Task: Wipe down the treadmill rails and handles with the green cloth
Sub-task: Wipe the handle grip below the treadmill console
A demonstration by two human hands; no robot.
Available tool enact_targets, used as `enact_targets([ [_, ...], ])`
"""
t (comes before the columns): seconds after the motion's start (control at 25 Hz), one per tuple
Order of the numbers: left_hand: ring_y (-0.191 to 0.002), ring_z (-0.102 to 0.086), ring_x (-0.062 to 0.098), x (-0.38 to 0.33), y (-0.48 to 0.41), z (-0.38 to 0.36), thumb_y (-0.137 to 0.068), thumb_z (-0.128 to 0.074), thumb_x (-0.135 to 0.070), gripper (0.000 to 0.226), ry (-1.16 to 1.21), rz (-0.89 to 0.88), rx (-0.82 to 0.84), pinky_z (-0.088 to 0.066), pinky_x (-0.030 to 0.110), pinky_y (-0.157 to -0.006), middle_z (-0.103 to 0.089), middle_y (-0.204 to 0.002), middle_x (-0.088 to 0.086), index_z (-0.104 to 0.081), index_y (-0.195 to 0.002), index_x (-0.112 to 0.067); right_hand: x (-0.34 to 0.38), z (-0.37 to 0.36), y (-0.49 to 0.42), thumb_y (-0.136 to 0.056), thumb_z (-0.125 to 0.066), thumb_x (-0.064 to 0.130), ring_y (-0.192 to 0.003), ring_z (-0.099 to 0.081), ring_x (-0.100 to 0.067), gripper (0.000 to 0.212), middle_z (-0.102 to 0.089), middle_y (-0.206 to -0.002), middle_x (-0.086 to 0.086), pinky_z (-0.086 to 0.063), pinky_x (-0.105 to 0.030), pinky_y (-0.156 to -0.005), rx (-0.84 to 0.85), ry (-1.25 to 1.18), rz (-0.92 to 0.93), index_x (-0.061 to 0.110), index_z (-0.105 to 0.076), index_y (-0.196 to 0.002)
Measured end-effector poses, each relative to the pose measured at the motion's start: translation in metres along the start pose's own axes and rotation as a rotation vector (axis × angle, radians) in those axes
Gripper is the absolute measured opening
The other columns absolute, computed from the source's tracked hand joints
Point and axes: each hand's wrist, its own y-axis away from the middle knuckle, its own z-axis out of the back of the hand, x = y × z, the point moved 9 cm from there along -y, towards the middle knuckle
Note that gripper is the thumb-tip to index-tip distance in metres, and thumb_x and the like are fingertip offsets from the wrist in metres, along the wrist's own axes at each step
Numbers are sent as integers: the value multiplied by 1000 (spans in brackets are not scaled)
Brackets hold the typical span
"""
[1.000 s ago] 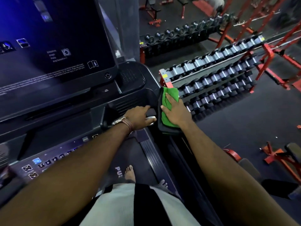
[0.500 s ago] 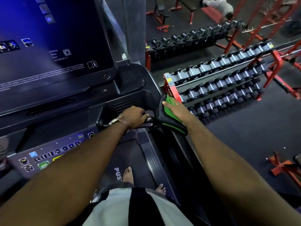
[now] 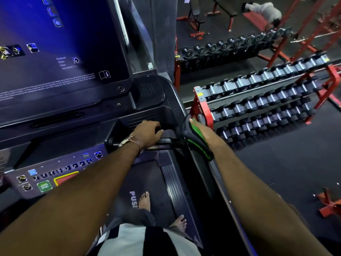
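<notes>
At far left the control panel [image 3: 46, 178] glows below the big console screen [image 3: 55, 61]; neither is being touched. Next along, the left hand [image 3: 147, 133] is clamped on the front handle [image 3: 166, 140], fingers curled over the bar. It sits there just as it did a second ago, and it looks like a brace rather than a wiping hand.

The change is just to its right. A second ago the green cloth [image 3: 196, 140] lay spread on the top of the right rail [image 3: 206, 182] with the palm flat on it. Now cloth and right hand [image 3: 202, 129] have rolled over to the rail's outer side, at its front end beside the handle. The hand is seen edge-on, its visible fingers stretched forward and pressing the cloth against the rail. The thumb is hidden, so it may be hooked underneath. The two hands are apart, with the handle's end between them.

That suggests the top face here is done and the flank is being wiped. The long run of rail back toward the person probably remains.

The cloth hangs limp, folded over the rail. Mostly its dark side and edging show, with bright green only in a narrow strip along the hand. Well beyond it stands the dumbbell rack [image 3: 258, 100].
</notes>
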Motion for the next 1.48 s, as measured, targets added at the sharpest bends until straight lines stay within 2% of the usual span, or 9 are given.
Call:
enact_targets([
  [0.12,-115,-46,31,-4,2,7,-83,-62,-27,48,-5,-23,-106,-40,38,-101,-49,-126,12,-53,-125,-8,21,-3,0,-98,-53,44,-125,-50,-23,52,-52,-138,-1,-35,-29,-108,-83,138,65,13,-48,-139],
  [0.2,-128,-32,36,-8,4,10,-80,-64,-27,61,-105,-18,-128,-34,43,-108,-32,-143,17,-45,-134,-6,46,-14,-11,-97,-48,52,-130,-47,-28,61,-50,-140,-6,-33,-33,-106,-174,480,135,14,-43,-143],
  [0.36,-142,-12,37,-7,2,11,-80,-61,-32,71,-187,39,-94,-26,50,-113,-13,-155,17,-35,-143,-11,62,-41,-15,-92,-43,61,-127,-44,-44,73,-28,-150,-25,-37,-51,-105,-325,1019,345,30,-18,-153],
  [0.48,-143,-10,37,-8,1,14,-77,-64,-30,79,-204,19,-123,-18,50,-116,-12,-156,19,-31,-145,-9,40,-45,14,-92,-50,50,-125,-41,-48,70,-20,-151,-31,-37,-51,-108,-422,1210,539,33,-20,-153],
  [0.72,-144,-15,31,3,-24,28,-82,-58,-28,79,-294,-22,-75,-19,42,-117,-15,-156,15,-21,-149,-5,94,-69,-42,-96,-42,53,-116,-48,-47,62,-25,-148,-28,-41,-50,-102,-420,1210,520,36,-24,-152],
  [0.92,-121,-48,33,17,-32,38,-68,-74,-10,75,-296,-194,-105,-47,43,-94,-45,-141,14,-47,-137,-7,93,-63,-37,-94,-45,57,-132,-41,-40,61,-22,-154,-21,-38,-45,-106,-385,1176,587,44,-25,-150],
  [1.04,-114,-53,30,24,-35,40,-60,-80,-5,77,-208,-222,-117,-51,41,-88,-52,-137,10,-54,-132,-10,80,-39,-54,-90,-49,62,-128,-47,-35,65,-38,-148,-14,-40,-43,-105,-338,984,448,48,-24,-148],
  [1.16,-107,-57,30,20,-36,44,-56,-78,-1,72,-183,-236,-155,-55,39,-81,-57,-130,9,-60,-126,-10,106,-44,-96,-86,-49,67,-131,-47,-35,74,-47,-147,-12,-36,-44,-110,-309,880,335,36,-28,-151],
  [1.48,-102,-61,24,24,-37,51,-52,-87,-10,78,-165,-197,-135,-55,30,-70,-60,-130,1,-61,-125,-18,101,-50,-85,-91,-45,65,-135,-41,-36,60,-22,-157,-14,-34,-45,-114,-224,997,516,54,-25,-146],
])
